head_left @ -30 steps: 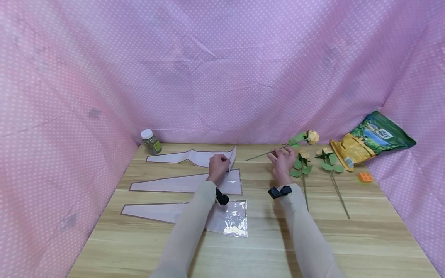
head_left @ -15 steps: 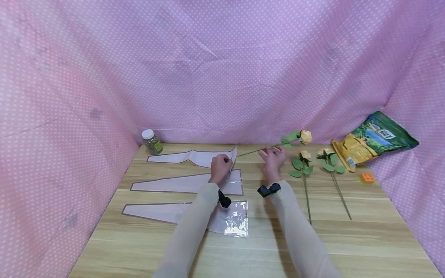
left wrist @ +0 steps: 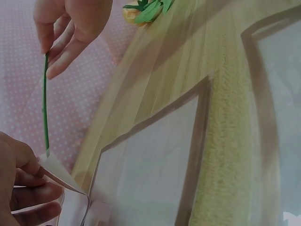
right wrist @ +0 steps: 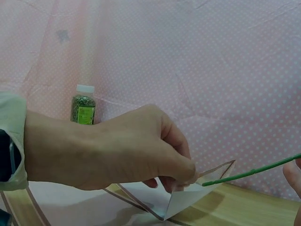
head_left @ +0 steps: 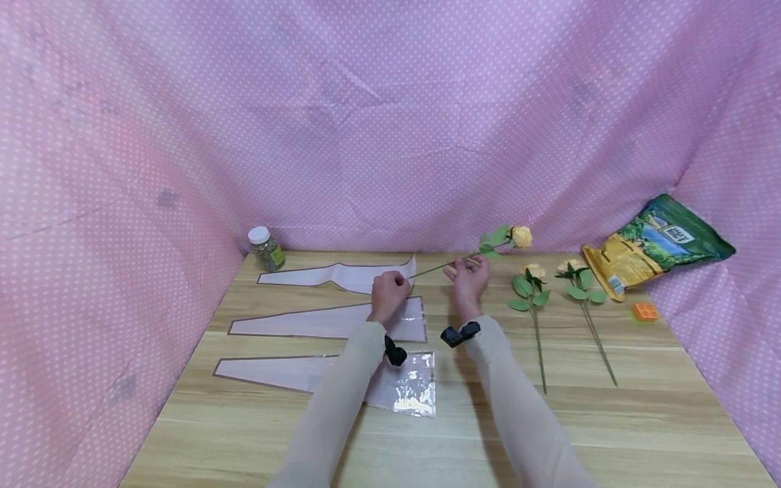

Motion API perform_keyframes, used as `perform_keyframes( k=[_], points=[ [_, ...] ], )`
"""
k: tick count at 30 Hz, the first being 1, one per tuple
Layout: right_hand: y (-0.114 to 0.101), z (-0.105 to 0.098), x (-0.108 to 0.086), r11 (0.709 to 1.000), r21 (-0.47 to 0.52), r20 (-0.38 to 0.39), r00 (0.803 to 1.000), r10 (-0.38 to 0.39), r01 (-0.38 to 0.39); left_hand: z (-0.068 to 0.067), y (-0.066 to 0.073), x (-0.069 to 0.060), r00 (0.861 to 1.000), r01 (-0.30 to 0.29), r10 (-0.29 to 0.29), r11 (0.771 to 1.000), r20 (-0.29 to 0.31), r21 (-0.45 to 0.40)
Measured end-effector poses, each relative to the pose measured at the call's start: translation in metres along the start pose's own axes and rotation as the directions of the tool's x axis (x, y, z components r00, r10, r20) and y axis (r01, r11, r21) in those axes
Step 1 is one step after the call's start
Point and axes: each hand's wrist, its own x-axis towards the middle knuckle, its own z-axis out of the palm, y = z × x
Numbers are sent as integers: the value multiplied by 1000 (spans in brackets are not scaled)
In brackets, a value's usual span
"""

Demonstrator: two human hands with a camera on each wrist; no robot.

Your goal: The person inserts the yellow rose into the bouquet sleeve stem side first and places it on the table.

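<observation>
My left hand [head_left: 388, 297] pinches the raised mouth of the farthest flower sleeve [head_left: 354, 276], a white tapered sheet with a brown border. In the right wrist view the sleeve's wide end [right wrist: 186, 203] gapes open. My right hand [head_left: 469, 285] pinches the stem of a yellow artificial rose [head_left: 521, 236], whose leaves and bloom point right. In the left wrist view the green stem [left wrist: 45, 108] reaches down to the sleeve's mouth; how far its tip is inside is hard to see. Two similar sleeves, a middle one [head_left: 305, 322] and a near one [head_left: 268, 371], lie flat.
Two more yellow roses, one [head_left: 533, 285] nearer and another [head_left: 576, 281] farther right, lie on the wooden table [head_left: 610, 434]. A green and yellow bag [head_left: 655, 247] leans at the back right near an orange block [head_left: 644, 312]. A white-lidded jar [head_left: 266, 249] stands back left.
My right hand has moved left with the rose, bringing the stem's end to the sleeve's mouth. My left hand has stayed nearly still, pinching the sleeve.
</observation>
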Motion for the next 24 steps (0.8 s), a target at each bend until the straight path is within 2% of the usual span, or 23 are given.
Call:
perform_keyframes(
  k=[8, 18, 24],
  points=[
    [6, 1, -3, 999, -50, 11, 1000, 18, -17, 1, 5, 2, 998, -62, 62, 996, 8, 63],
    [10, 4, -13, 996, -95, 36, 999, 3, 1, 5, 11, 2, 992, -127, 130, 983, -12, 134],
    [18, 3, -15, 998, -67, 46, 999, -13, 16, 7, 13, 3, 983, -176, 181, 971, -16, 165]
  ],
)
